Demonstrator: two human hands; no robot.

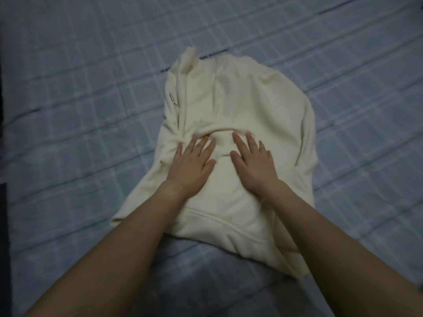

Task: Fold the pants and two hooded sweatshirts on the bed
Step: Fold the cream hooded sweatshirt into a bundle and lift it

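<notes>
A cream hooded sweatshirt (247, 106) lies folded into a compact bundle in the middle of the bed. Its drawstring with metal tips (173, 98) shows at the upper left edge. My left hand (191, 164) rests flat on the bundle's near middle with the fingers spread. Beside it, my right hand (253, 161) also presses flat on the fabric, fingers apart. Neither hand grips anything. A ridge of cloth bunches just beyond the fingertips. The pants and the other sweatshirt are out of view.
The bed is covered by a blue-grey checked sheet (80, 92) that stretches all around the bundle. A dark strip (3, 202) runs along the left edge of the view.
</notes>
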